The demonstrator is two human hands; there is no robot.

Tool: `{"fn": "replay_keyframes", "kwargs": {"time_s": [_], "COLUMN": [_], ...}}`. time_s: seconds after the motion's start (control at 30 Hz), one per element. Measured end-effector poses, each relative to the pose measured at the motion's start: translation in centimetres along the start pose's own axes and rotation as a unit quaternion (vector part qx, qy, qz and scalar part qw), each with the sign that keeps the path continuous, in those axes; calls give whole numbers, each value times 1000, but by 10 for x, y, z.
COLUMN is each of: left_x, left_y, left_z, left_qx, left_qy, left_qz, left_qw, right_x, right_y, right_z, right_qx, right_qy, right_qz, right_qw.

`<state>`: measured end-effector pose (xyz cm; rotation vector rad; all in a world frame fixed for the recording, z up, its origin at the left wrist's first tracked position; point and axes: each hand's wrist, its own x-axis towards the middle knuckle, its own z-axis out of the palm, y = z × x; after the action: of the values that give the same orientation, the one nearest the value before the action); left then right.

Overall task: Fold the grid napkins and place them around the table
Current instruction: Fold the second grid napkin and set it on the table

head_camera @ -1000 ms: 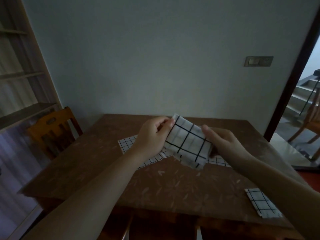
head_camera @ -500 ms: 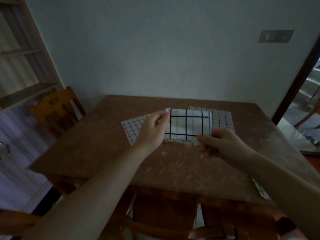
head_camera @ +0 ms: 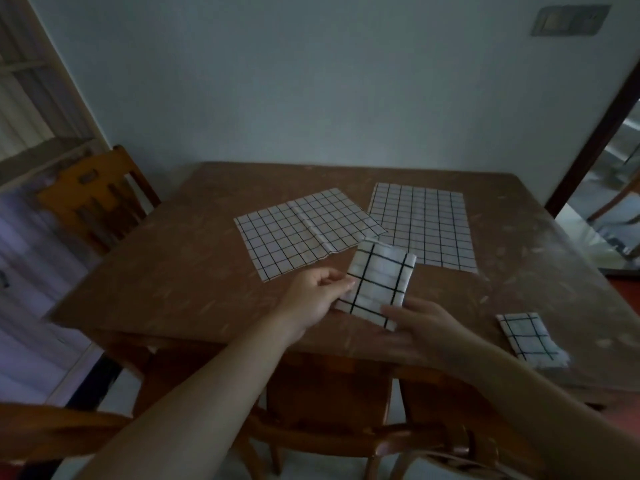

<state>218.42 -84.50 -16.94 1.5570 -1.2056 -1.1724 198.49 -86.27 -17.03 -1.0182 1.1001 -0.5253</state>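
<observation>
While both hands bear on it, the folded napkin [head_camera: 377,284] lies low over the tabletop [head_camera: 180,271] toward the near edge, about midway along it; whether it rests flat or hangs just above the wood cannot be told.

Head view, items in order:

1. Left hand [head_camera: 317,299]: pinches the left edge of the folded napkin, fingertips [head_camera: 346,284] on top, the thumb hidden beneath. Judged purpose: to keep the layers from springing open while the piece is set at this place.

2. Right hand [head_camera: 420,318]: takes the napkin's near right corner, fingers curled about it. The frame is blurred here, so how tightly it grips cannot be told. Judged purpose: to steady and square the lower edge.

3. Second folded napkin [head_camera: 528,336]: lies free at the near right corner of the tabletop, well apart from both hands; judged already placed.

4. Unfolded napkin, left [head_camera: 306,232]: spread flat at the middle of the tabletop, a crease down its centre, its right corner lapping the neighbour.

5. Unfolded napkin, right [head_camera: 422,225]: spread flat beside it, toward the far right, with the held napkin's far end over its near edge. Both are judged still awaiting folding.

6. Chair [head_camera: 93,195]: stands at the left edge of the table.
</observation>
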Motion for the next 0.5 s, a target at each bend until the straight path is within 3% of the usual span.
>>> {"fn": "replay_keyframes", "kwargs": {"time_s": [0.1,0.23,0.5], "left_x": [1,0,10], "left_y": [-27,-50,-64], "left_z": [13,18,3], "left_qx": [18,-15,-68], "left_qy": [-18,-15,46], "left_qz": [-77,-143,-136], "left_qw": [997,989,987], "right_x": [7,13,30], "right_y": [23,40,54], "right_z": [4,0,24], "right_qx": [-85,-183,-157], "right_qy": [59,21,-34], "right_qz": [-24,-5,41], "right_qw": [994,983,986]}}
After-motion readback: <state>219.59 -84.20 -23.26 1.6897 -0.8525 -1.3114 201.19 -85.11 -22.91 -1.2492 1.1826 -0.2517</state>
